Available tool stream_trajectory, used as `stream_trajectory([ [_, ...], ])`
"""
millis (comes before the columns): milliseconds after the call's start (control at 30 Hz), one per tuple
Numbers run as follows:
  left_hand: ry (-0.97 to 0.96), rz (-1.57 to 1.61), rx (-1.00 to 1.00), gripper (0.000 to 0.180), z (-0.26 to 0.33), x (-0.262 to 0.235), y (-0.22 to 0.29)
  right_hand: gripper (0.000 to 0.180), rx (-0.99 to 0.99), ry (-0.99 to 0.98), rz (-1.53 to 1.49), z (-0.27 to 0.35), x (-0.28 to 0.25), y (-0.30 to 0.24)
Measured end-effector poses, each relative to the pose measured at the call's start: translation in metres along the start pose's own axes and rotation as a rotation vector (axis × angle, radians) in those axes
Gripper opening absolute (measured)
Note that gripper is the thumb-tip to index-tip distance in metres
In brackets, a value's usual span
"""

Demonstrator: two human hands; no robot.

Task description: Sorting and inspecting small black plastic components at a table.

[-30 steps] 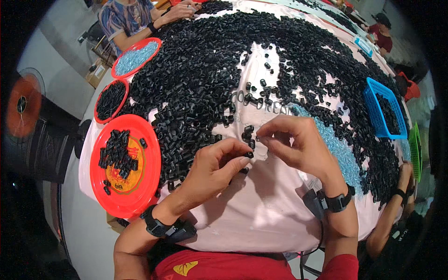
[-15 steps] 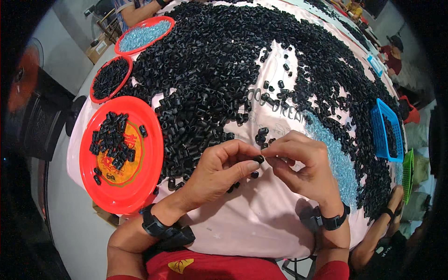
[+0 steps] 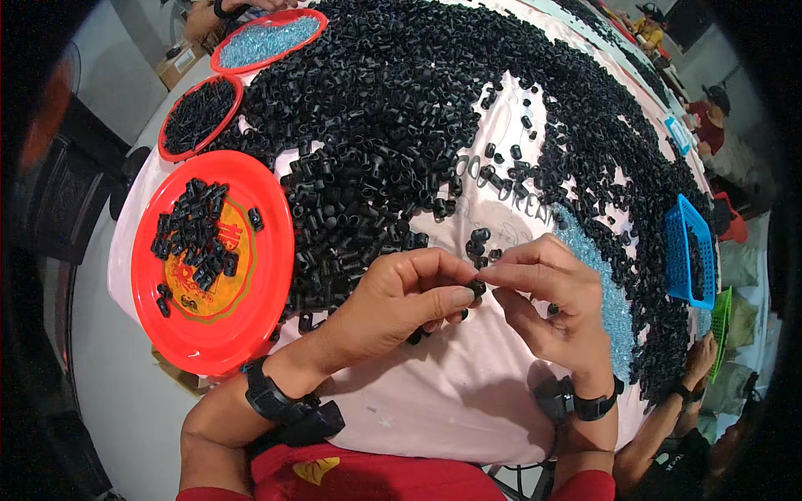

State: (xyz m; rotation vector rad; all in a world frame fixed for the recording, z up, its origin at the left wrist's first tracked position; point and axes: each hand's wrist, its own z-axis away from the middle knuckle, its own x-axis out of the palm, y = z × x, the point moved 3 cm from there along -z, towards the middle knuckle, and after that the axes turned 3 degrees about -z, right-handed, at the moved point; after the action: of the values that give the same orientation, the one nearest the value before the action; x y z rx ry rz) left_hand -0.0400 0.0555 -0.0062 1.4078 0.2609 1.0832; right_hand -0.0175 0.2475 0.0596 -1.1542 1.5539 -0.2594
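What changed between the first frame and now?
Relative to the left hand, the right hand moved leftward; their fingertips now meet, or nearly so, at the small black piece. Whether the right took or released anything isn't clear. The camera view shifted too. Unchanged: left hand's pinch on a black piece; black parts on the large red plate.

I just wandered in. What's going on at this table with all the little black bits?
Someone's left hand pinches a small black part, and the right hand is up close to it; whether that one grips anything is unclear. Loose black parts cover much of the pinkish cloth, beside clear bluish pieces. A red plate at left holds more.
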Motion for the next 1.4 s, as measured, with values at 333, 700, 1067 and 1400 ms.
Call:
stream_trajectory([
  [333,-0.050,0.013,-0.011,0.021,0.000,0.005,0.002,0.024,0.052,0.031,0.046,0.001,-0.003,-0.008],
  [700,-0.089,0.213,-0.078,0.023,0.001,-0.001,-0.007,0.027,-0.103,0.061,0.133,-0.002,0.005,-0.004],
  [1067,-0.078,0.230,-0.101,0.026,0.004,0.000,-0.003,0.027,-0.029,0.021,0.112,-0.002,0.005,-0.006],
  [1400,-0.074,0.177,-0.081,0.028,0.004,-0.002,-0.003,0.027,-0.161,0.037,0.180,-0.004,0.005,-0.009],
])
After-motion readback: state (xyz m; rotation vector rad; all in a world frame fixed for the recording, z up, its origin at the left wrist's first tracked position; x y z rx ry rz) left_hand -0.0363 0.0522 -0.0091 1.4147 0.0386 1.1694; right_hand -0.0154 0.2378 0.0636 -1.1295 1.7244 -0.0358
